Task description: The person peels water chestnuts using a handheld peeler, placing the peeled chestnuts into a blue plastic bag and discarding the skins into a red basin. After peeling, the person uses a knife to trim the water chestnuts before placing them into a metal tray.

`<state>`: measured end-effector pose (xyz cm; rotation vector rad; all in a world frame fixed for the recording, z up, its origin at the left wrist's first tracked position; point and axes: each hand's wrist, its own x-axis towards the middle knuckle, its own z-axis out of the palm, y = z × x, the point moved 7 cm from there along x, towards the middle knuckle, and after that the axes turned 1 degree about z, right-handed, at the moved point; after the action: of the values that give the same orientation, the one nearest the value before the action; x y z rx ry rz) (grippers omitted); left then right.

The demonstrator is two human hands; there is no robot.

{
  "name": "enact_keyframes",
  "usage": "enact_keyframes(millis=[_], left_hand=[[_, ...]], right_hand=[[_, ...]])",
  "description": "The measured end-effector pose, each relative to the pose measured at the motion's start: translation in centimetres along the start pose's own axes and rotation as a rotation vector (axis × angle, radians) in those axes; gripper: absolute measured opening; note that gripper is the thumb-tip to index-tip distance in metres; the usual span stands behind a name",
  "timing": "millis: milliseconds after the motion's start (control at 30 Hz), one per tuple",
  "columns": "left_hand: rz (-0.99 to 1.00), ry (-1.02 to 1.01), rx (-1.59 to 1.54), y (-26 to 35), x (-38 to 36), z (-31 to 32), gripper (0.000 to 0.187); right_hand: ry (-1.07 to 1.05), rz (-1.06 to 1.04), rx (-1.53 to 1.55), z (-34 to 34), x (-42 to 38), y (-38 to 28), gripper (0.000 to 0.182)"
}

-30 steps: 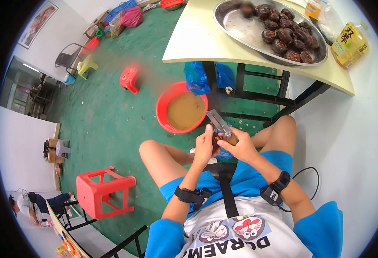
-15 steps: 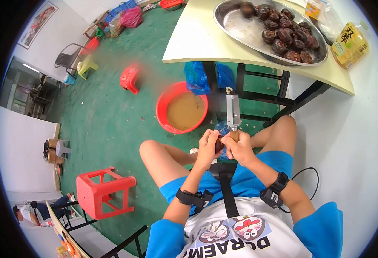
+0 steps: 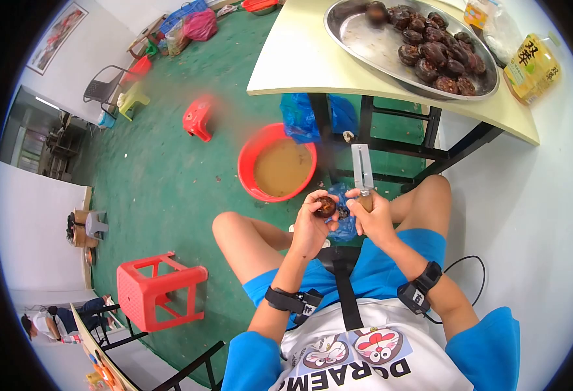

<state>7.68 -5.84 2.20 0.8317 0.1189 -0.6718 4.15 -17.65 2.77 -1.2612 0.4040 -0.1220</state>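
My left hand (image 3: pixel 310 225) is curled round a shiny dark brown, round water chestnut (image 3: pixel 325 207), its upper face turned up between thumb and fingers. Beside it, my right hand (image 3: pixel 372 215) grips the wooden handle (image 3: pixel 365 199) of a peeler, whose flat, slotted metal blade (image 3: pixel 363 168) points away from me. The blade and the water chestnut are apart. Below and between my hands lies a blue plastic bag (image 3: pixel 343 228) with dark scraps in it. On the table, a metal tray (image 3: pixel 365 45) holds several similar dark pieces (image 3: pixel 433 55).
A red basin (image 3: pixel 245 173) of murky water stands on the green floor, near a blue bag (image 3: pixel 299 117) by the table leg. The table (image 3: pixel 293 58) also bears a yellow-labelled bottle (image 3: pixel 532 68). Red stools (image 3: pixel 146 296) stand left; a person (image 3: pixel 55 322) is at the far lower left.
My hands have moved apart. My left hand has turned the water chestnut upward and to the left, while my right hand has shifted right with the peeler, its blade now tilted.
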Motion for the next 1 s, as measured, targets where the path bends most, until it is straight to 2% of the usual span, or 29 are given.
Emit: enact_keyframes(millis=[33, 133, 333, 400, 533, 600, 700, 1000], left_hand=[[-0.002, -0.001, 0.001, -0.2, 0.1, -0.1, 0.025], [0.047, -0.057, 0.017, -0.2, 0.1, 0.1, 0.028], [0.27, -0.009, 0.257, 0.8, -0.4, 0.6, 0.029], [0.357, -0.007, 0.434, 1.1, -0.6, 0.5, 0.025], [0.408, 0.023, 0.434, 1.0, -0.8, 0.5, 0.019], [0.46, 0.096, 0.544, 1.4, -1.1, 0.6, 0.015], [0.453, 0.169, 0.452, 1.4, -1.4, 1.0, 0.01], [0.465, 0.158, 0.452, 1.5, -1.8, 1.3, 0.008]], right_hand=[[0.002, 0.0, 0.0, 0.0, -0.2, -0.2, 0.014], [-0.165, -0.016, 0.001, 1.5, -0.6, -0.3, 0.015], [-0.176, 0.009, 0.038, 1.9, -1.0, -1.1, 0.015], [-0.182, 0.006, 0.039, 2.0, -1.1, -1.3, 0.014], [-0.195, 0.006, 0.052, 2.0, -1.4, -1.4, 0.013], [-0.179, 0.01, 0.075, 2.2, -1.7, -1.1, 0.014], [-0.179, 0.018, 0.096, 2.3, -1.8, -0.6, 0.016], [-0.203, 0.044, 0.162, 2.8, -2.3, 0.3, 0.015]])
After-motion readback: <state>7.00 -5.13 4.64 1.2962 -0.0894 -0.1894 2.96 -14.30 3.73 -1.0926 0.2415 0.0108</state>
